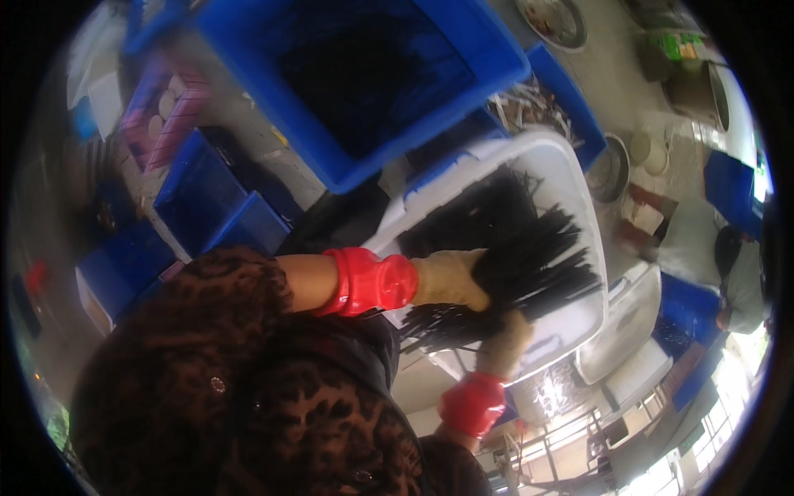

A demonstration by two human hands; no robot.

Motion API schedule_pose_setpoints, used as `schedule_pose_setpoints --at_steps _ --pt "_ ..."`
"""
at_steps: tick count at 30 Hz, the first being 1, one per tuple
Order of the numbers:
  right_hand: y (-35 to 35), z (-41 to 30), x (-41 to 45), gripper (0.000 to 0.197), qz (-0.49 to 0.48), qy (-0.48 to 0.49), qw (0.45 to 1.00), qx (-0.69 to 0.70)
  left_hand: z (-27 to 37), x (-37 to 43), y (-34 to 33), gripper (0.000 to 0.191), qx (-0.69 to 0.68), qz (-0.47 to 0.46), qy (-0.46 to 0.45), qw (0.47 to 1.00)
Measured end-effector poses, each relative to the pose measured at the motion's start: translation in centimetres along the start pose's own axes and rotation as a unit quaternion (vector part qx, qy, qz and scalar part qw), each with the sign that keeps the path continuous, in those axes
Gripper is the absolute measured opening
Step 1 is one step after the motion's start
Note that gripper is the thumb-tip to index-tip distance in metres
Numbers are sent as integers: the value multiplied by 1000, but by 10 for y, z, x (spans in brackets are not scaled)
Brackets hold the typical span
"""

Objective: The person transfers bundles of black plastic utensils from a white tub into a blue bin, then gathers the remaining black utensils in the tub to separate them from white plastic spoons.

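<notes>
Both hands wear tan work gloves with red cuffs. My left hand [450, 279] grips a thick bundle of thin black strips [536, 263], which fans out to the right over a white plastic tub [592, 204]. My right hand [508, 341] is at the lower side of the bundle, close to the left; its fingers are hidden behind the strips. More black strips stick out to the left below my left hand. Dark material [477, 204] lies inside the tub.
A large blue plastic bin [279, 118] with dark contents stands beyond the tub. Smaller blue bins [201, 186] and a pink basket [146, 130] are at left. Round metal basins [611, 170] stand at right, where another person [744, 291] is partly visible.
</notes>
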State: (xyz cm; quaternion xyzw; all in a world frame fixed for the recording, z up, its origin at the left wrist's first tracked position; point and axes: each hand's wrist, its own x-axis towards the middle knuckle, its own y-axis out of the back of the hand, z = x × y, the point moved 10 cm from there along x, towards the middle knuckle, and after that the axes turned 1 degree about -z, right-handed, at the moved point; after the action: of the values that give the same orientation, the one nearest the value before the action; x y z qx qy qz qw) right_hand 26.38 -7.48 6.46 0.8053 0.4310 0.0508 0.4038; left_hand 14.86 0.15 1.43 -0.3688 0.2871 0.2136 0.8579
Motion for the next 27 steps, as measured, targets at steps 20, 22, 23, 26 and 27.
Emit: schedule_pose_setpoints --at_steps 20,22,23,26,27 --pt "-255 -234 148 19 45 454 864 -214 216 -41 254 31 430 229 -255 835" --pt "-294 -137 174 24 -66 134 988 49 165 -17 272 39 267 268 -177 909" --pt "-312 -114 173 23 -144 -23 967 210 160 -11 283 41 301 286 -171 894" --pt "-318 -120 132 26 -198 -240 836 451 158 -39 331 47 366 381 -155 835" --pt "-294 -135 128 28 -207 -211 832 469 156 -51 347 49 357 416 -151 823"
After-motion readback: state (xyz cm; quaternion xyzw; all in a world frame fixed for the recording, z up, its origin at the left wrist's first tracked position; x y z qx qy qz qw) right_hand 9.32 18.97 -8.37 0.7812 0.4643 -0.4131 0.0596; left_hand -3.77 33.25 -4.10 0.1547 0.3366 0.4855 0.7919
